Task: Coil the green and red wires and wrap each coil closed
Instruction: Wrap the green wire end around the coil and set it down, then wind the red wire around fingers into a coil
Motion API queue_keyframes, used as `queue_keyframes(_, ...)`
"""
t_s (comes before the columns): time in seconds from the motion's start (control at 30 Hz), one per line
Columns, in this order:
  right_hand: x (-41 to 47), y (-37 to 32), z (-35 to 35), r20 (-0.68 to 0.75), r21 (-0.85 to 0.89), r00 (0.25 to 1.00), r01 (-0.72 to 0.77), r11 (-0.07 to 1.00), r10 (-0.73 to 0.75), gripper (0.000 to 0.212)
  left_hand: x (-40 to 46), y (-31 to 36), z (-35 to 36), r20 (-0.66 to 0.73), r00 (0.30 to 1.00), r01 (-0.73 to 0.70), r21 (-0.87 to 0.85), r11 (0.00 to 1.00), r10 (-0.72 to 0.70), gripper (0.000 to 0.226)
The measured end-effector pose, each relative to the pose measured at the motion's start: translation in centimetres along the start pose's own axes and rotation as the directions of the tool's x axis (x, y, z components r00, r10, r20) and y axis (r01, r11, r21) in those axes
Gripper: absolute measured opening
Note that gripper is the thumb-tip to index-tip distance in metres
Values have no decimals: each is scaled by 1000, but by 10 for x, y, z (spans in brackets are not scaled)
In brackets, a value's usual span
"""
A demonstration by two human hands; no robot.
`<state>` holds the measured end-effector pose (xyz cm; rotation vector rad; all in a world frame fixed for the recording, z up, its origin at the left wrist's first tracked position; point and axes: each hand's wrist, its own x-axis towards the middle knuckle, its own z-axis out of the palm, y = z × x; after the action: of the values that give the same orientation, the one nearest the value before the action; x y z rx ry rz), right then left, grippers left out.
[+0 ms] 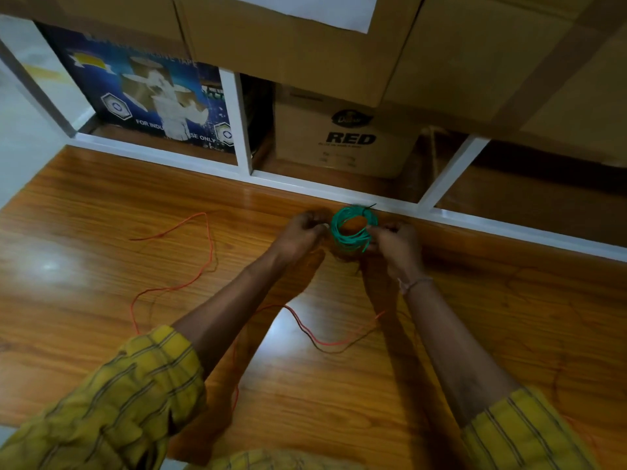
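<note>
The green wire (353, 222) is wound into a small round coil, held up just above the wooden table (101, 266) near its far edge. My left hand (302, 234) grips the coil's left side with curled fingers. My right hand (393, 244) pinches the coil's lower right side, where a short green end pokes out. The red wire (207, 259) lies loose and uncoiled on the table, looping from the far left, under my left forearm, and out to the right below my hands.
A white-framed shelf (244, 130) runs along the table's far edge. It holds a blue printed box (146, 93) and a brown carton marked RED (346, 137). Large cardboard boxes (305, 45) are stacked above.
</note>
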<state>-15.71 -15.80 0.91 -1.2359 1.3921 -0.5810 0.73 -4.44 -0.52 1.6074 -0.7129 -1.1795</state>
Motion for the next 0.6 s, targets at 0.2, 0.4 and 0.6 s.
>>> queue_keyframes(0.2, 16, 14, 0, -20, -138, 999, 29, 990, -32, 26, -13, -7, 8, 35, 999, -41, 180, 983, 36, 23)
queue_keyframes(0.4, -39, 16, 2, 59, -201, 971, 238, 950, -231, 42, -50, -20, -19, 37, 992, -128, 296, 947, 122, 31)
queue_keyframes(0.6, -78, 21, 35, 262, -161, 930, 305, 939, -258, 41, -90, -33, -54, -89, 967, -174, 461, 870, 240, 37)
